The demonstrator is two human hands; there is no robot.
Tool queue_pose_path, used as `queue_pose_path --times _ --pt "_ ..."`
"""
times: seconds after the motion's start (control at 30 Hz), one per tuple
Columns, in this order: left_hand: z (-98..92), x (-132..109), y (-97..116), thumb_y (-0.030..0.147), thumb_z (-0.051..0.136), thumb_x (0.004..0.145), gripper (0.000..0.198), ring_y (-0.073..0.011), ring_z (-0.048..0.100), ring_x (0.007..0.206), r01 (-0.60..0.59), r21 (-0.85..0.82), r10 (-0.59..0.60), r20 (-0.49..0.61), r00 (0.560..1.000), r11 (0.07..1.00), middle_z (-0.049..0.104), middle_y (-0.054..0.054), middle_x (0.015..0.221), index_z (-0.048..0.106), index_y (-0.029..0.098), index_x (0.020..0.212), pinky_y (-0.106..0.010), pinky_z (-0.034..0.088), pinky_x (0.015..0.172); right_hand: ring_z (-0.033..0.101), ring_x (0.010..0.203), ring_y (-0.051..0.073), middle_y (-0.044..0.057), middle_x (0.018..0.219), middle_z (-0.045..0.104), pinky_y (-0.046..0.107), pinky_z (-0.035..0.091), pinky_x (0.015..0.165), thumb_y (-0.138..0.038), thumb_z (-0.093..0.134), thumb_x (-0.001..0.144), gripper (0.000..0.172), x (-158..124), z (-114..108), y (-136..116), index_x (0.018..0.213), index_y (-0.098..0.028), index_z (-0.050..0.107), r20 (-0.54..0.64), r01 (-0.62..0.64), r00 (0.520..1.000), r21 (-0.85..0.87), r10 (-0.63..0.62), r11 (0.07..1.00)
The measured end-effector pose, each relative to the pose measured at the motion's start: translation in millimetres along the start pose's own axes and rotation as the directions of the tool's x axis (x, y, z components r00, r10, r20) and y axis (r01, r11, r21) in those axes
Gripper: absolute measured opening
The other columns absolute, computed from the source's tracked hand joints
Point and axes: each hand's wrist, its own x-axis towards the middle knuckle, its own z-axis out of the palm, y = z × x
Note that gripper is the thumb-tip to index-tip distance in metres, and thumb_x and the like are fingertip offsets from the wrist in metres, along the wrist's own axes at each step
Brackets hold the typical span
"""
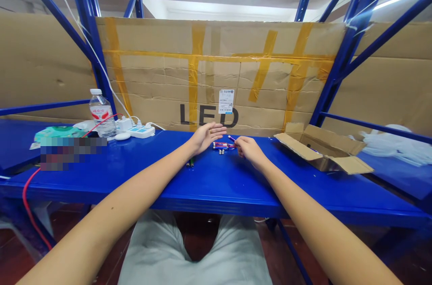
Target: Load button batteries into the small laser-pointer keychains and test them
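My left hand is held just above the blue table, its fingers stretched out and nothing in its grip. My right hand pinches a slim purple tube with a pale tip, which points toward the left fingers. Between the hands, several shiny red-purple tubes lie side by side on the table. Small silver round pieces sit just in front of them. Beside my left wrist lie a few dark green-and-silver small parts, partly hidden by the forearm.
An open cardboard box stands at the right of the blue table. On the left are a water bottle, a white power strip, a green packet and a red cable. A taped cardboard wall closes the back.
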Motion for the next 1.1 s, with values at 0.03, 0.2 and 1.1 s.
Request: queue_pose_path --times 0.03,0.2,1.1 --pt "-1.6 0.1 2.6 0.035 0.043 0.093 0.037 -0.0269 0.064 0.110 0.007 -0.024 -0.008 -0.028 1.000 1.000 0.064 -0.023 0.119 0.063 0.006 0.103 -0.041 0.041 0.106 0.034 0.039 0.010 -0.005 0.042 0.038 0.025 0.029 0.043 -0.026 0.049 0.072 0.013 0.6 -0.5 0.6 0.060 -0.020 0.048 -0.010 -0.012 1.000 -0.014 0.012 1.000" --pt "-6.2 2.5 6.3 0.049 0.036 0.095 0.051 -0.0272 0.063 0.111 0.009 -0.033 -0.013 -0.120 0.993 0.999 0.066 -0.023 0.113 0.063 0.007 0.102 -0.039 0.044 0.103 0.036 0.043 0.010 -0.005 0.045 0.041 0.024 0.030 0.047 -0.030 0.050 0.071 0.015 3.3 -2.1 5.1 0.062 -0.019 0.052 -0.018 0.017 1.000 -0.119 -0.020 0.993" --pt "-4.9 2.2 1.5 0.056 0.035 0.094 0.057 -0.0241 0.067 0.095 0.032 0.027 -0.028 -0.132 0.991 0.999 0.070 -0.020 0.098 0.065 0.008 0.093 -0.035 0.050 0.090 0.039 0.049 0.012 -0.004 0.046 0.042 0.026 0.030 0.051 -0.035 0.047 0.072 0.021 0.9 -4.4 2.4 0.059 -0.019 0.052 0.016 0.144 0.989 -0.258 -0.144 0.955"
